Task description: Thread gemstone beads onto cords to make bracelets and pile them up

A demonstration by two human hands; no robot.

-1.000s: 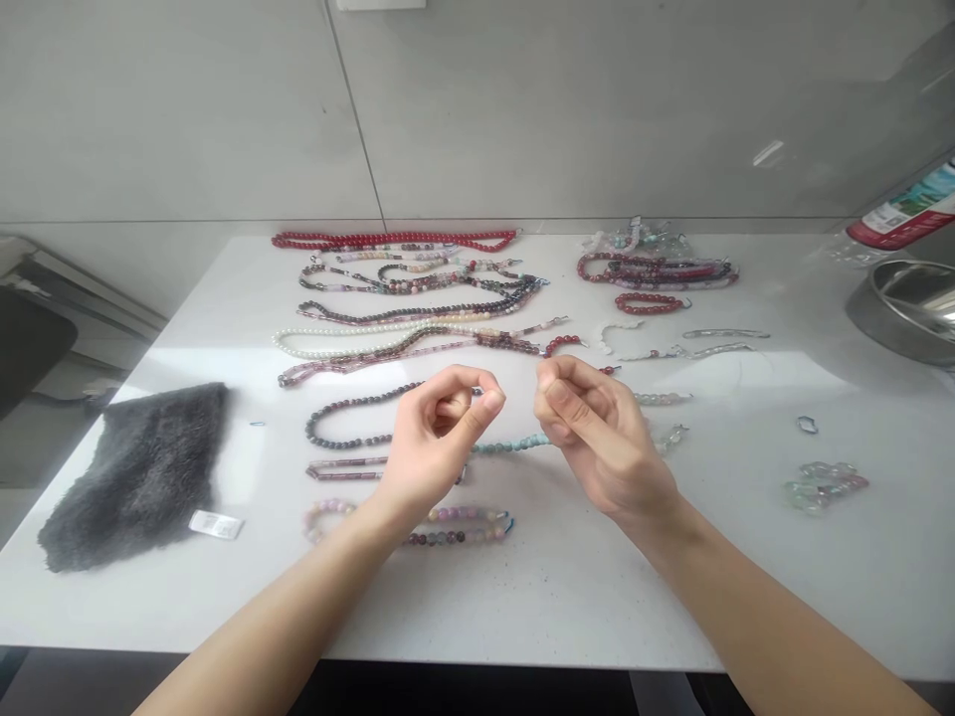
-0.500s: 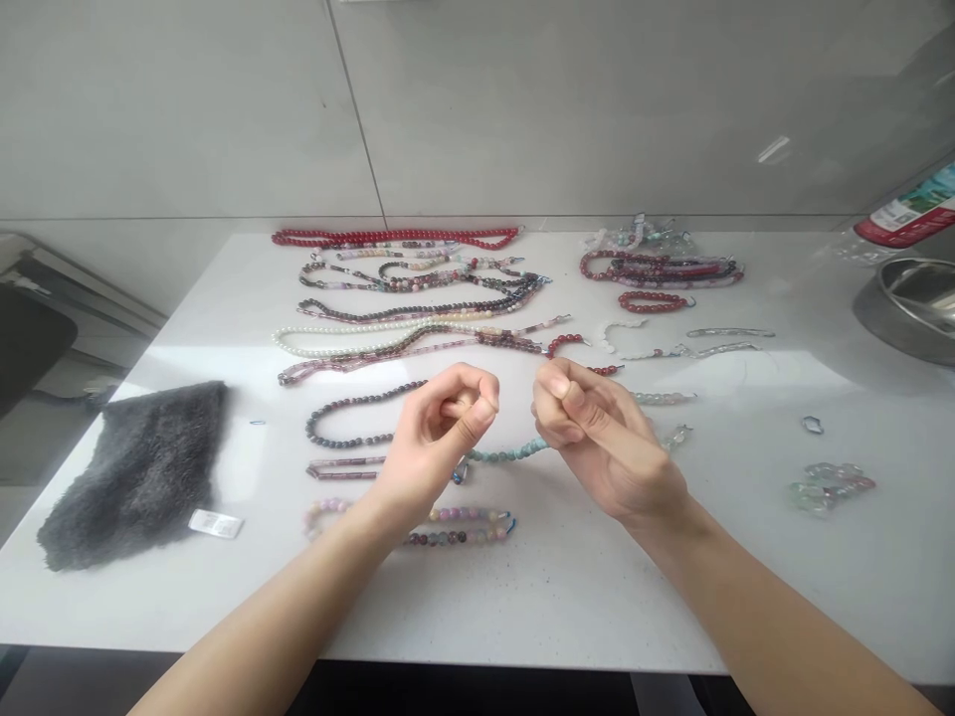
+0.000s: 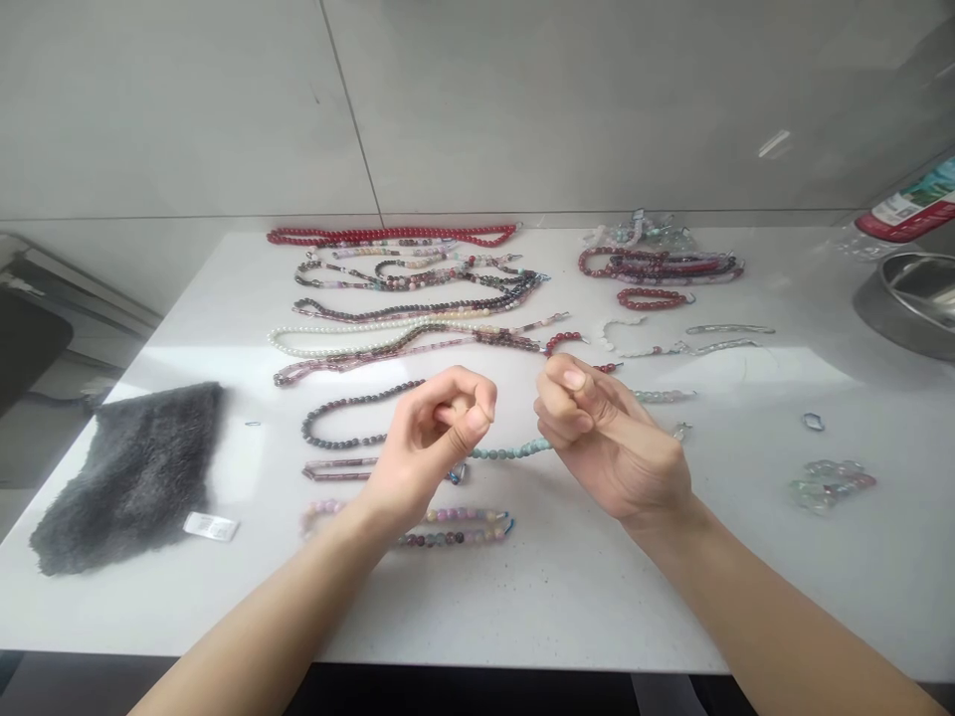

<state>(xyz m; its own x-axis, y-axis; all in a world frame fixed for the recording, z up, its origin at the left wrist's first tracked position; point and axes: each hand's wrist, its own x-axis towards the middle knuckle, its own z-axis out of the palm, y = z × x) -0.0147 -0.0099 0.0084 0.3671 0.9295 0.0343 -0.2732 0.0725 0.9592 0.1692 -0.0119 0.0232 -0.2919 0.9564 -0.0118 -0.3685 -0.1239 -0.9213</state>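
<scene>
Pinched closed, on what if anything I can't tell, the left hand (image 3: 418, 447) and right hand (image 3: 619, 447) hover apart, a turquoise strand of round beads (image 3: 511, 452) showing between them on the sunlit white table (image 3: 574, 597) below a grey panelled wall (image 3: 559, 109).

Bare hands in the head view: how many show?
2. The bare left hand, its thumb and forefinger pinched, hides part of a dark round-bead strand; the bare right hand, curled, appears to hide part of a turquoise round-bead strand. No other hand shows.
</scene>
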